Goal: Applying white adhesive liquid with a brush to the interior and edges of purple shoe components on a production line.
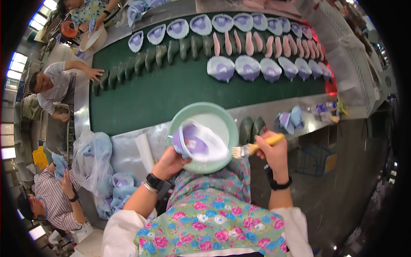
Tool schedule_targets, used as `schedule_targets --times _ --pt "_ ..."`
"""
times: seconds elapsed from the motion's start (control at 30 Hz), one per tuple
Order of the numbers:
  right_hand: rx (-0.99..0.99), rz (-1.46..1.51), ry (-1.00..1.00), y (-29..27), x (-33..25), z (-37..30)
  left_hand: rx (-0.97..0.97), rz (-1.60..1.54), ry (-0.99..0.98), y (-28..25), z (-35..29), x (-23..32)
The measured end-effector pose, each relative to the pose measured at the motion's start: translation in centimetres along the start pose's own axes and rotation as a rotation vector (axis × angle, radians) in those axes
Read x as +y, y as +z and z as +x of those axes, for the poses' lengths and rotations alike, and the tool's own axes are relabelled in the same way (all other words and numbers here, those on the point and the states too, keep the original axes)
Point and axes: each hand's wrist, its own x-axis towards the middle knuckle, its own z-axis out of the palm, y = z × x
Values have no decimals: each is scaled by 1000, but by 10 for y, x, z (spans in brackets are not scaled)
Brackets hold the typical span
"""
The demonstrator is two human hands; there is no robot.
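My left hand holds a pale blue shoe upper with a purple lining, tilted over a mint green bowl of white glue that rests on my lap. My right hand grips a yellow-handled brush; its bristles point left, just off the shoe upper's right edge. A black watch and a bracelet sit on my left wrist, and a black band circles my right wrist. My flowered apron fills the lower middle.
A green conveyor belt carries rows of blue shoe uppers, dark green soles and pink soles. A plastic bag of uppers lies at my left. Other people work at the left side and lower left.
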Motion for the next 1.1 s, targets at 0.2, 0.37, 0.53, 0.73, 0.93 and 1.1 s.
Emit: schedule_targets --times 0.2,0.37,0.53,0.73,0.93,1.1 --pt "239 130 40 -54 38 24 236 189 539 -7 186 100" --pt "151 128 157 -44 62 46 280 99 783 -28 312 142" --pt "109 76 177 -26 59 61 329 161 289 -20 297 127" --pt "69 -13 11 10 16 62 456 1366 771 -26 77 97" --pt "-150 -82 -166 108 -18 52 1620 1535 345 -248 -178 22" --pt "-266 -197 -82 171 -28 24 1445 2117 463 -359 -228 47"
